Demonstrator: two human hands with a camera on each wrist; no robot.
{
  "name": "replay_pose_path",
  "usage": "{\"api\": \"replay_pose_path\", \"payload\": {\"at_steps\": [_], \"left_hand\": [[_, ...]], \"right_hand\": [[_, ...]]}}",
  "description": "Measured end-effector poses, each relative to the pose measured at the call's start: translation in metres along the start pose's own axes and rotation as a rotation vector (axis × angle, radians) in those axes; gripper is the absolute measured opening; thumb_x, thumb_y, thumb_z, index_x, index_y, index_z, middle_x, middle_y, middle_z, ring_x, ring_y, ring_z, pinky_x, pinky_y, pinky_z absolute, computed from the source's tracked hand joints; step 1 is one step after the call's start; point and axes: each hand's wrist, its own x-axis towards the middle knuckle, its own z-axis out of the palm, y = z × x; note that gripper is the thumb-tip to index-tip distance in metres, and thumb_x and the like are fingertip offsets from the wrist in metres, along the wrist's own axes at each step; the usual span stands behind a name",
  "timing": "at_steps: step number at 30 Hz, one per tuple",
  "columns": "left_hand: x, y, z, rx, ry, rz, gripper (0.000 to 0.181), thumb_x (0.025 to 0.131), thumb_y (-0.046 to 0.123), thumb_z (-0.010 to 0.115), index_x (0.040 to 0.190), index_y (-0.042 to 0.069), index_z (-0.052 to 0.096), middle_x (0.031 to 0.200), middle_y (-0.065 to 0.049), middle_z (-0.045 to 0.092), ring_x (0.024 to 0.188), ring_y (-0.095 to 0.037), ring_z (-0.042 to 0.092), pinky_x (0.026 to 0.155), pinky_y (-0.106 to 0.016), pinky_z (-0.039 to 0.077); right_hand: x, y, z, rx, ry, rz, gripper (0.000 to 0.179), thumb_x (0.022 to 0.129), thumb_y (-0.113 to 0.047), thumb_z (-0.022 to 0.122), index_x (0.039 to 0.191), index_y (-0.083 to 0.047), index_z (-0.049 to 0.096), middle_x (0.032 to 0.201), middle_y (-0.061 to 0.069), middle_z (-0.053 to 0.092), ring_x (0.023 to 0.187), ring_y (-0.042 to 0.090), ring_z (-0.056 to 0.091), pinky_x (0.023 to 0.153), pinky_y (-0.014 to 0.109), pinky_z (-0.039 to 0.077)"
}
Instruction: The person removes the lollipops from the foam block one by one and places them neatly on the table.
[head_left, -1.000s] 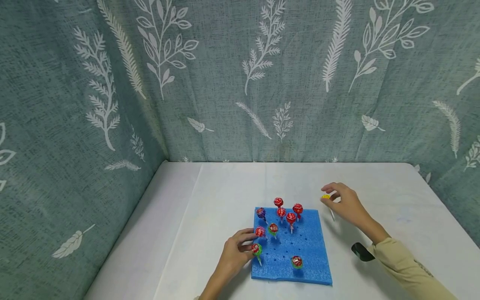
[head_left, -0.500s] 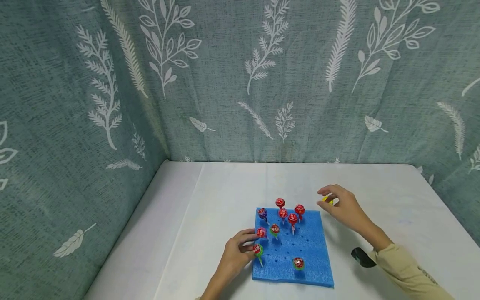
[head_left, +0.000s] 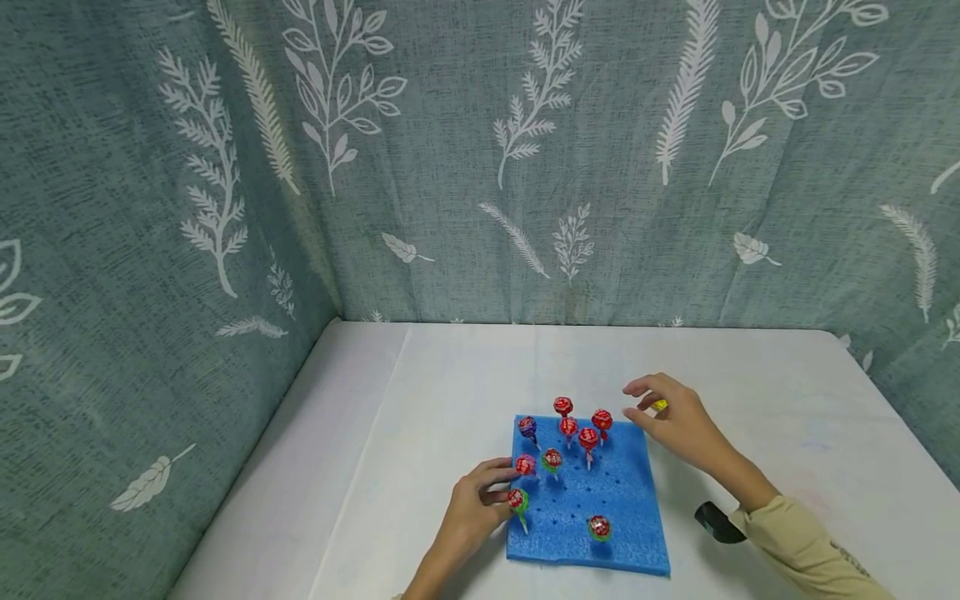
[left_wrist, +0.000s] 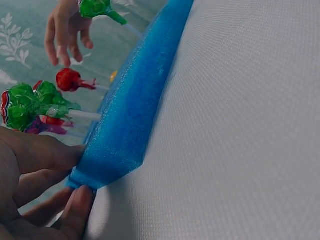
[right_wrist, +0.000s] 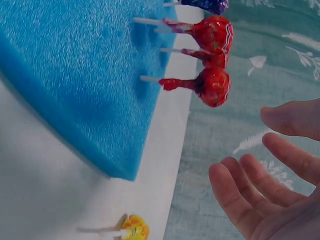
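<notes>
In the head view, a blue foam board [head_left: 622, 483] lies on the table with several wrapped lollipops standing in it. My left hand [head_left: 471, 510] holds the board's left edge; in the left wrist view its thumb and fingers pinch the corner. Nearest that hand are a green-and-red lollipop [head_left: 518, 500] and a pink one [head_left: 526, 464]. My right hand [head_left: 678, 421] hovers beyond the board's far right corner, fingers spread with nothing between them. A yellow lollipop [right_wrist: 135, 229] lies on the table, apart from that hand; in the head view the hand partly covers it.
Red lollipops [head_left: 588, 438] cluster at the board's far side, beside a purple one [head_left: 527, 427]. One lollipop [head_left: 599, 527] stands near the front edge. Small holes dot the board. A dark object [head_left: 718, 523] sits by the right cuff. A patterned curtain [head_left: 450, 167] hangs behind the table.
My right hand has let go of the yellow lollipop and moved left toward the board. The left hand keeps its place at the board's edge. The head view has shifted slightly.
</notes>
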Motion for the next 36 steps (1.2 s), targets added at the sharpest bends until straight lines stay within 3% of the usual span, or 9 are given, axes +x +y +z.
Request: {"api": "replay_pose_path", "payload": {"at_steps": [8, 20, 30, 36], "left_hand": [[0.001, -0.002, 0.0, -0.005, 0.002, 0.015, 0.042, 0.071, -0.017, 0.066, 0.111, -0.002, 0.067, 0.131, -0.018, 0.052, 0.1, -0.029, 0.063, 0.077, -0.023, 0.054], [0.001, -0.001, 0.0, 0.023, 0.005, -0.008, 0.043, 0.07, -0.018, 0.065, 0.109, 0.001, 0.068, 0.13, -0.015, 0.053, 0.1, -0.028, 0.063, 0.077, -0.023, 0.054], [0.0, -0.002, 0.0, 0.006, 0.005, 0.019, 0.042, 0.07, -0.017, 0.065, 0.109, -0.001, 0.067, 0.13, -0.017, 0.053, 0.101, -0.028, 0.063, 0.077, -0.023, 0.054], [0.001, -0.003, 0.0, 0.017, 0.009, -0.008, 0.042, 0.071, -0.017, 0.065, 0.109, 0.001, 0.068, 0.13, -0.014, 0.053, 0.099, -0.025, 0.063, 0.077, -0.022, 0.054]], "right_hand": [[-0.001, -0.004, 0.007, 0.032, -0.013, -0.043, 0.025, 0.081, -0.008, 0.072, 0.104, -0.006, 0.063, 0.099, 0.01, 0.063, 0.083, 0.023, 0.063, 0.063, 0.025, 0.052], [-0.002, -0.003, 0.022, 0.09, -0.013, -0.087, 0.024, 0.081, -0.008, 0.073, 0.103, -0.004, 0.064, 0.099, 0.011, 0.063, 0.083, 0.023, 0.063, 0.063, 0.027, 0.054], [-0.001, -0.004, 0.034, 0.125, 0.008, -0.067, 0.025, 0.079, -0.006, 0.075, 0.102, -0.005, 0.064, 0.099, 0.009, 0.062, 0.088, 0.025, 0.062, 0.066, 0.031, 0.056], [-0.001, -0.005, 0.04, 0.153, 0.041, -0.066, 0.026, 0.076, -0.002, 0.076, 0.099, -0.005, 0.065, 0.097, 0.008, 0.062, 0.086, 0.023, 0.062, 0.065, 0.031, 0.057]]}}
